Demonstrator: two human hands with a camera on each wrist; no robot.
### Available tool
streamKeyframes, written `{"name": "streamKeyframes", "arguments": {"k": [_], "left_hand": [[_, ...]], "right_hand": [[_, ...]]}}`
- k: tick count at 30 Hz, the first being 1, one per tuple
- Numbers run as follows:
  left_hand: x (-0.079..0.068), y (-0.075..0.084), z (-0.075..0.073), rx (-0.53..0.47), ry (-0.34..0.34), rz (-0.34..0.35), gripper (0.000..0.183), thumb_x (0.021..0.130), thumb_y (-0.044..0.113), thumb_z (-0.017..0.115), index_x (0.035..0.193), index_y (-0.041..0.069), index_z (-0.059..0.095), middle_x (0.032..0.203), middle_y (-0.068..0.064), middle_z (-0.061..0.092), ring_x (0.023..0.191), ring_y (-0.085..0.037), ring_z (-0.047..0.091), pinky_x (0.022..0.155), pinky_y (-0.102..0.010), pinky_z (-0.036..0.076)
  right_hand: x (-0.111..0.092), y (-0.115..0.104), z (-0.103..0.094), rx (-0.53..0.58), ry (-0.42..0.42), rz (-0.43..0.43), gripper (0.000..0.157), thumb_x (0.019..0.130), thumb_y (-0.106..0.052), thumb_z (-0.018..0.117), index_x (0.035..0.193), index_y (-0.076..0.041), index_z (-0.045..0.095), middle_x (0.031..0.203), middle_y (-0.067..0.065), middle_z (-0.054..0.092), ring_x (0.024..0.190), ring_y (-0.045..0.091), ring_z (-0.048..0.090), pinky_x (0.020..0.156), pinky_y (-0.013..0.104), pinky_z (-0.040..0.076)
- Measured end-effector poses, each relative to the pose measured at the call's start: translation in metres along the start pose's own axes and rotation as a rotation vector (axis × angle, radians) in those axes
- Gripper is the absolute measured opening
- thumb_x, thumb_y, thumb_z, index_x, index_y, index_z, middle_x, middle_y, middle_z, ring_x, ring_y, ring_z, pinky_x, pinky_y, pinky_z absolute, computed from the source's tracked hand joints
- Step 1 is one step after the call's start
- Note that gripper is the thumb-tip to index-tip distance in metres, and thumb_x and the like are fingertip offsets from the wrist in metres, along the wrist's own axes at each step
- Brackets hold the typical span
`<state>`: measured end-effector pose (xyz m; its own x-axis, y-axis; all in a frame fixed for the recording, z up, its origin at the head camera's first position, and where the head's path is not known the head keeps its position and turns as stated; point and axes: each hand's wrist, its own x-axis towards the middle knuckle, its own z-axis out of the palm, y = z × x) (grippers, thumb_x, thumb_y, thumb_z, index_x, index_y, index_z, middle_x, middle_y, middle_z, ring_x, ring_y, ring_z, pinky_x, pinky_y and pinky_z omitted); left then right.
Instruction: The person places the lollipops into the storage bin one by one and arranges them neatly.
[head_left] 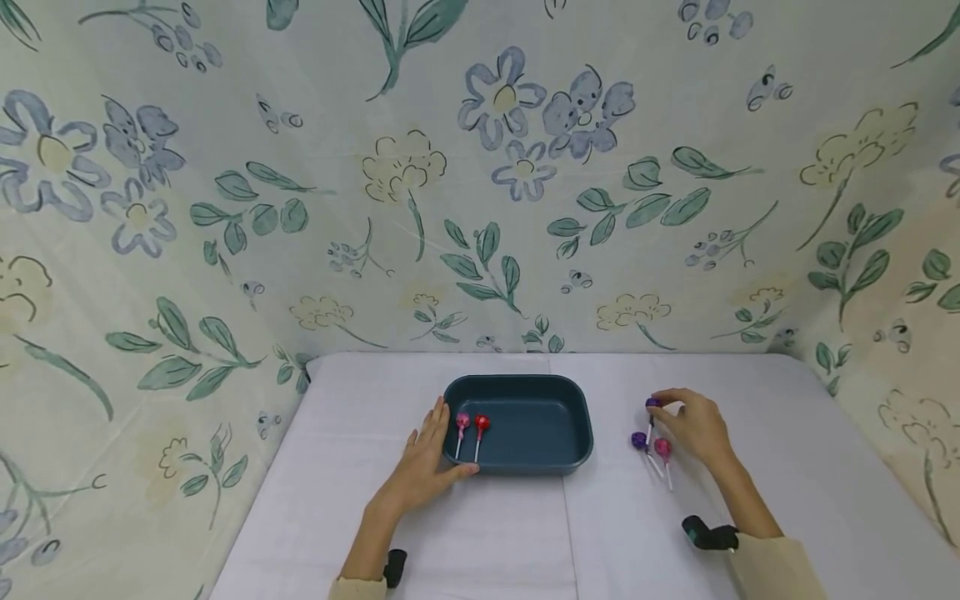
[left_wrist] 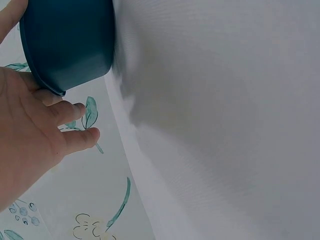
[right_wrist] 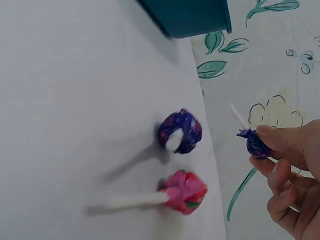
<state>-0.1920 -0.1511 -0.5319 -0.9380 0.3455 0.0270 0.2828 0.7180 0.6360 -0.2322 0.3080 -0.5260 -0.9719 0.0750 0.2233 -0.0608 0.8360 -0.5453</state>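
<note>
A dark blue-green tray (head_left: 517, 467) stands on the white table. Inside it, at the left end, lie a pink lollipop (head_left: 462, 421) and a red lollipop (head_left: 482, 423), sticks toward me. My left hand (head_left: 422, 462) rests against the tray's left side, fingers extended along the wall and thumb at the front rim. To the right of the tray, my right hand (head_left: 693, 423) pinches a purple-wrapped lollipop (right_wrist: 257, 146) by its head between thumb and fingers. Close below that hand are another purple lollipop (right_wrist: 181, 131) and a pinkish-red lollipop (right_wrist: 185, 193) on the table.
White cloth covers the table (head_left: 510, 542). A floral fabric backdrop (head_left: 480, 250) rises along the far edge and both sides. A black strap piece (head_left: 708, 533) sits at my right wrist, by a cream sleeve (head_left: 776, 567).
</note>
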Motion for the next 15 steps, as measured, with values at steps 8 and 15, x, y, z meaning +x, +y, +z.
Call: {"name": "streamKeyframes", "arguments": {"k": [8, 15], "left_hand": [[0.000, -0.001, -0.001, -0.001, 0.007, 0.002, 0.112, 0.092, 0.058, 0.072, 0.166, 0.003, 0.008, 0.176, -0.011, 0.000, 0.162, -0.039, 0.006, 0.125, -0.072, 0.011], [0.000, -0.001, -0.002, 0.000, 0.005, 0.007, 0.113, 0.092, 0.059, 0.071, 0.166, 0.003, 0.008, 0.176, -0.012, 0.001, 0.162, -0.040, 0.007, 0.125, -0.072, 0.012]], "right_hand": [[0.012, -0.047, 0.002, 0.112, 0.049, -0.051, 0.029, 0.093, -0.015, 0.078, 0.119, -0.002, 0.075, 0.108, 0.020, 0.075, 0.062, 0.015, 0.044, 0.049, 0.024, 0.034], [0.020, -0.089, 0.025, 0.272, -0.025, -0.137, 0.027, 0.089, -0.015, 0.082, 0.114, -0.004, 0.078, 0.095, 0.014, 0.074, 0.049, 0.008, 0.042, 0.042, 0.023, 0.032]]}}
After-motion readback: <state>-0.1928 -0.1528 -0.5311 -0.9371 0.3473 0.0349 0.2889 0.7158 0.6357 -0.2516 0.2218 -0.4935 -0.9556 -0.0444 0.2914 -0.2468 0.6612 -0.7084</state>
